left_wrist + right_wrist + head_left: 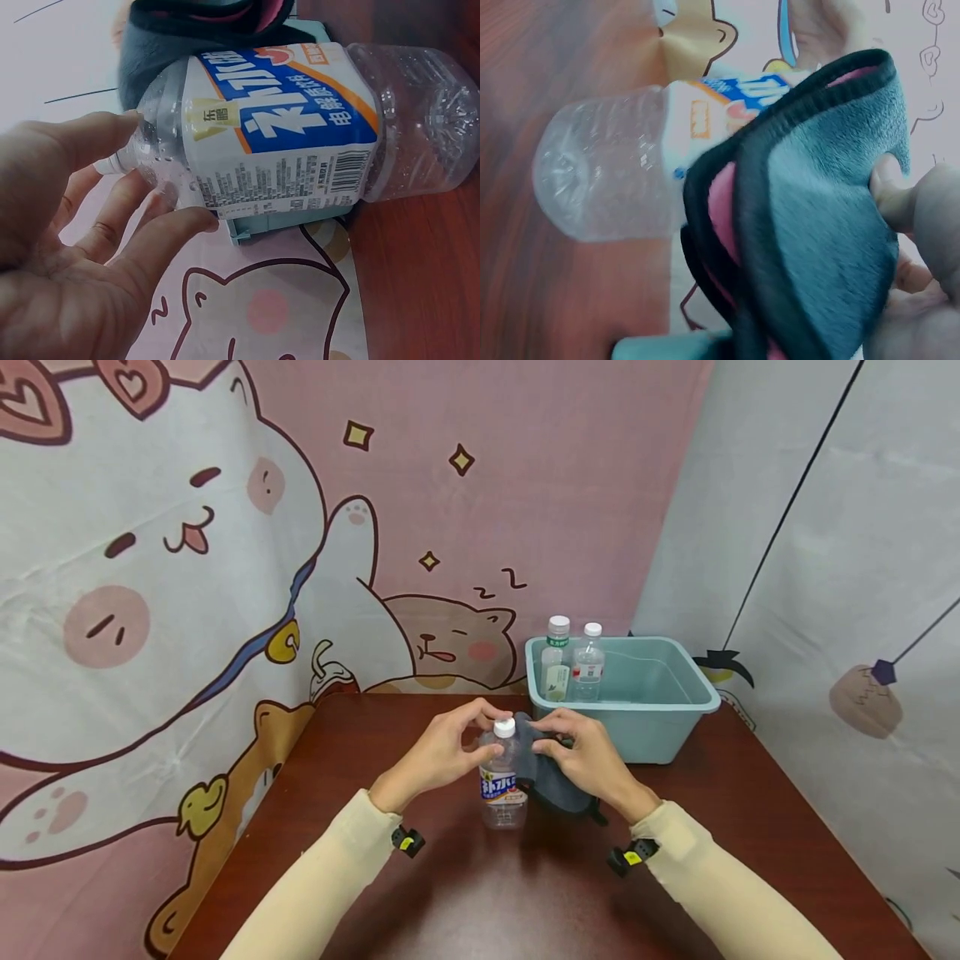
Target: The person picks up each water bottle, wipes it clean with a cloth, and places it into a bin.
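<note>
A clear plastic bottle (504,789) with a white cap and a blue, white and orange label stands upright on the table. My left hand (442,747) grips it near its neck, thumb and fingers around the upper part. In the left wrist view the bottle (285,127) looks see-through, with droplets on its wall. My right hand (588,756) pinches a folded grey cloth (555,781) against the bottle's right side. Seen from the right wrist, the cloth (832,202) has dark edging and a pink underside, and it covers part of the label.
A light blue plastic tub (637,727) stands at the back right of the brown table (420,893). Two capped bottles, one with a green-banded neck (557,660) and one with a red-and-white label (588,668), stand upright in its left end. A cartoon-printed curtain (570,485) hangs behind.
</note>
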Tool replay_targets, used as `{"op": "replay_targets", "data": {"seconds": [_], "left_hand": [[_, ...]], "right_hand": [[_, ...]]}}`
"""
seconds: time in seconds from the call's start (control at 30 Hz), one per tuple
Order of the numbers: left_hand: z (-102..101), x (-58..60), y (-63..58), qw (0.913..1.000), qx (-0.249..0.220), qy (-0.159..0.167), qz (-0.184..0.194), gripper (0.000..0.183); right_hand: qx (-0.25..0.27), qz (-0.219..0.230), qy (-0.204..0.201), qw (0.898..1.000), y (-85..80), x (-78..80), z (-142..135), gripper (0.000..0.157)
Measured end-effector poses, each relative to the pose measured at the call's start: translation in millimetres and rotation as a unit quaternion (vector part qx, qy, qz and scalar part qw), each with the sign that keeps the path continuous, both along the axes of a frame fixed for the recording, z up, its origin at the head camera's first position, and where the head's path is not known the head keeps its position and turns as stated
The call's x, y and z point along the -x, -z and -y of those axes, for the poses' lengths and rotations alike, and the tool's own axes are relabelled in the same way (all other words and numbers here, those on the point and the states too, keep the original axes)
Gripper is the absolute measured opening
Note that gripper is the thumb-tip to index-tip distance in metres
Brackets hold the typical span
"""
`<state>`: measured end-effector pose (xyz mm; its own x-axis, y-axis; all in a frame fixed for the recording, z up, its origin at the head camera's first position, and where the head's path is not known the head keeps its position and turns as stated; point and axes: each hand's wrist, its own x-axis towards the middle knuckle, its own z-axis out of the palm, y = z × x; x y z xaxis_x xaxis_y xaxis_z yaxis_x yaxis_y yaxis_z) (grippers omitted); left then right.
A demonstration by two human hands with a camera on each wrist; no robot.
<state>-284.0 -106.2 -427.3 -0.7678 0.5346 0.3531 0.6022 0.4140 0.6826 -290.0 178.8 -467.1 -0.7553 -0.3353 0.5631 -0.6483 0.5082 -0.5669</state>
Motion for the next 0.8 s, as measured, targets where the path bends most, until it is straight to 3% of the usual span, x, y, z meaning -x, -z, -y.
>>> {"op": "replay_targets", "data": {"seconds": [0.2, 0.6, 0.8], "left_hand": [[-1.0, -1.7, -2.3, 0.9998, 0.010, -0.011, -0.013, 0.047], [-3.9, -5.7, -2.0, 0.9996, 0.005, -0.020, -0.017, 0.046], [-15.3, -9.6, 0.6, 0.9973, -0.011, -0.062, -0.039, 0.042]], "right_hand": [[-0.005, -0.033, -0.003, 0.999, -10.4, -3.0, 13.5, 0.024], [-0.019, -0.028, 0.006, 0.999, -16.3, -6.2, 3.6, 0.025], [0.003, -0.010, 0.035, 0.999, -20.1, -3.7, -13.4, 0.025]]}}
